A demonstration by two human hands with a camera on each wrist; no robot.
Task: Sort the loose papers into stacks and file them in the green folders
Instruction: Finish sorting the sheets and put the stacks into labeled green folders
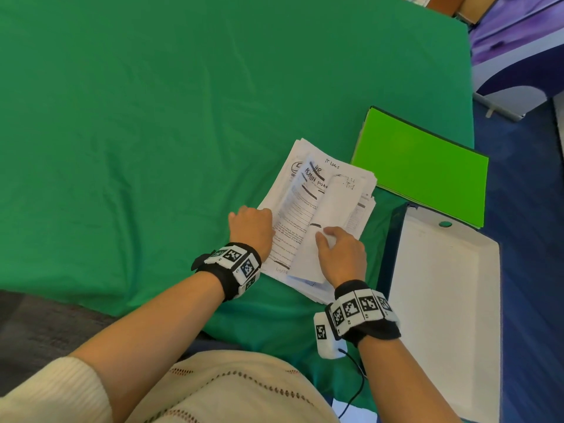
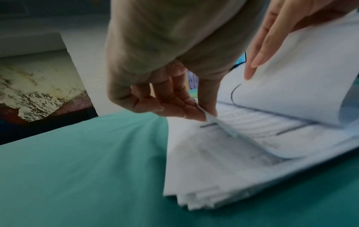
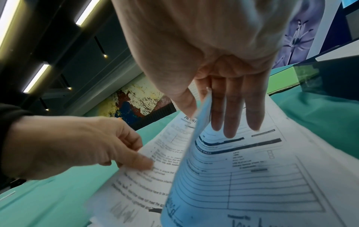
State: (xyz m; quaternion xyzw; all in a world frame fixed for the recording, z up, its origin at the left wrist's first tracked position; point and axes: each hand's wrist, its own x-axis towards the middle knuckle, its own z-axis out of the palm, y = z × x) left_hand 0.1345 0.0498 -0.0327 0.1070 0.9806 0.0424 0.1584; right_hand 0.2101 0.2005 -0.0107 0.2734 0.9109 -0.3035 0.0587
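- Green cloth (image 1: 128, 141) covers the table; near its right edge lies the paper stack (image 1: 308, 190), with the green folders (image 1: 424, 166) just beyond it and an open white box (image 1: 445, 300) to the right.
- From the head view, the left hand (image 1: 251, 228) rests at the stack's left edge and the right hand (image 1: 343, 254) holds a curled top sheet (image 1: 332, 215).
- Only the left wrist view shows the left hand's fingers (image 2: 180, 106) pinching a page's edge against the thumb.
- Only the right wrist view shows the lifted sheet gripped between the right thumb and straight fingers (image 3: 233, 110), and a printed form with ruled rows beneath.
- Handwriting reading "IT LOGS" shows from above alone.
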